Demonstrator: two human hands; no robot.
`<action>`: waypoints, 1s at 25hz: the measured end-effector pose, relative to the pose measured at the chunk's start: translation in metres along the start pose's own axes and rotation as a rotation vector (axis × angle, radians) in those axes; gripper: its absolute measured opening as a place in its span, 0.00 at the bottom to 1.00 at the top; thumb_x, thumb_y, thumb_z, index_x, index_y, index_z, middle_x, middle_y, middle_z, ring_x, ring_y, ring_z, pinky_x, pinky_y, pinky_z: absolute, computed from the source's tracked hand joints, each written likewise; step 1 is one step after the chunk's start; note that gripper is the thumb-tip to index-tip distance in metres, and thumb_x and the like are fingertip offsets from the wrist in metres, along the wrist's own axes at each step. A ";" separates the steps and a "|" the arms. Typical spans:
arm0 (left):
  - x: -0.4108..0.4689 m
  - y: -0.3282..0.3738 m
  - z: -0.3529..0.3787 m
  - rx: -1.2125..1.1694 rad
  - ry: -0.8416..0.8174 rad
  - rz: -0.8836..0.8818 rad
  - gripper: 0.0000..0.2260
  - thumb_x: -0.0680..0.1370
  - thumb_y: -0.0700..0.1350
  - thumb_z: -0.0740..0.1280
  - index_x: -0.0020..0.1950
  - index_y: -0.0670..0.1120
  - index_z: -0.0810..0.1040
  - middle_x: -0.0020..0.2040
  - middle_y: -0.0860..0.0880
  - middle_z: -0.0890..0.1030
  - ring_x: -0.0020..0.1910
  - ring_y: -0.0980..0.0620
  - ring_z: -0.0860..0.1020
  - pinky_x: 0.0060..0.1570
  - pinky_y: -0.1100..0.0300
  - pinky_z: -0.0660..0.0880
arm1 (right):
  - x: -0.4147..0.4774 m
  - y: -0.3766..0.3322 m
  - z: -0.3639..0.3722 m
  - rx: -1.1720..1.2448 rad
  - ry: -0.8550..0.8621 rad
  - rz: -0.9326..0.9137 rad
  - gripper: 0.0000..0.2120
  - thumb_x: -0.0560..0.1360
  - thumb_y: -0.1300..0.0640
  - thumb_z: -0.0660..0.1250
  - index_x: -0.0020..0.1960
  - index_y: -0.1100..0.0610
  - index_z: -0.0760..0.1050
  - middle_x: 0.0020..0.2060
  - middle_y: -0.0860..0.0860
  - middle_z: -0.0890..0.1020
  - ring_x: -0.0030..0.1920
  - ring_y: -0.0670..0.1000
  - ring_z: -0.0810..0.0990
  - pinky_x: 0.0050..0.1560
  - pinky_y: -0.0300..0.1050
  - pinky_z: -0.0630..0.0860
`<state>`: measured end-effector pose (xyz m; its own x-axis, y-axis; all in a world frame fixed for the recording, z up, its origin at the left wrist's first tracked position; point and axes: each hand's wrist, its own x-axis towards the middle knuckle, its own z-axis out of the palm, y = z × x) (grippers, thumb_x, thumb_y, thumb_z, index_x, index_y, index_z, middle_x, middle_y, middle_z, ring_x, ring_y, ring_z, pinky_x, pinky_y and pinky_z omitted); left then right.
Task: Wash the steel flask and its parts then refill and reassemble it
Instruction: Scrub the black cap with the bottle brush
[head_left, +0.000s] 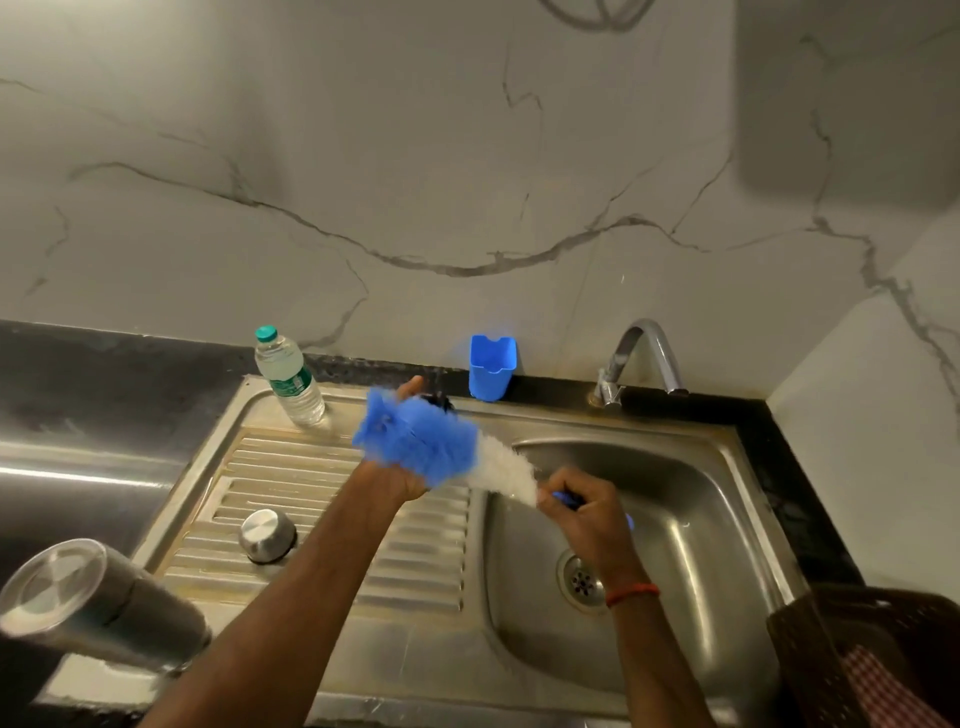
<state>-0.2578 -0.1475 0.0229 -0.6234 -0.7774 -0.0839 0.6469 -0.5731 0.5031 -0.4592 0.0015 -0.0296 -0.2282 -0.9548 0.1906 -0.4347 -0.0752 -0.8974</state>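
Right hand (582, 512) clamped around the blue handle of a blue-and-white bristled bottle brush (415, 441), held over the stainless sink basin (675, 519), presumably so drips fall in. Bristle head lies across the left hand (397, 480); the thumb sticks up beyond it, the fingers are hidden, so that hand's grip cannot be told. A small black part (439, 402) peeks out just past the bristles. It is possibly a flask piece being scrubbed, but too blurred to identify. The cylindrical brushed steel flask (98, 603) sits well to the left of the left hand, on the bench edge, distorted by the lens; which end faces up is unclear. A small round steel cup (267, 535) rests mouth-down on the ribbed drainboard (415, 561) below the left forearm, likely draining.
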 end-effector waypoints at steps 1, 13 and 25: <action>0.000 0.001 0.005 0.155 0.083 0.032 0.45 0.81 0.67 0.40 0.68 0.29 0.73 0.66 0.30 0.77 0.66 0.36 0.77 0.74 0.44 0.66 | -0.007 0.007 -0.004 0.039 0.007 0.029 0.05 0.74 0.58 0.73 0.40 0.56 0.79 0.34 0.47 0.78 0.37 0.49 0.77 0.39 0.41 0.75; 0.028 0.004 0.004 0.070 0.489 -0.167 0.23 0.77 0.64 0.67 0.54 0.45 0.80 0.38 0.49 0.82 0.28 0.53 0.78 0.26 0.64 0.76 | 0.029 -0.021 -0.014 0.411 0.167 0.350 0.10 0.81 0.61 0.64 0.59 0.55 0.81 0.37 0.51 0.83 0.34 0.46 0.75 0.34 0.37 0.72; 0.038 0.006 -0.010 0.068 0.462 -0.210 0.20 0.79 0.59 0.67 0.61 0.46 0.77 0.40 0.48 0.83 0.31 0.53 0.79 0.28 0.63 0.78 | 0.104 -0.068 0.012 0.734 0.153 0.382 0.16 0.77 0.53 0.66 0.62 0.58 0.78 0.40 0.57 0.83 0.34 0.49 0.77 0.35 0.41 0.74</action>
<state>-0.2732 -0.1826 0.0144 -0.4678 -0.6893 -0.5532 0.4887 -0.7233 0.4879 -0.4431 -0.0961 0.0466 -0.3828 -0.9073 -0.1742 0.3615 0.0265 -0.9320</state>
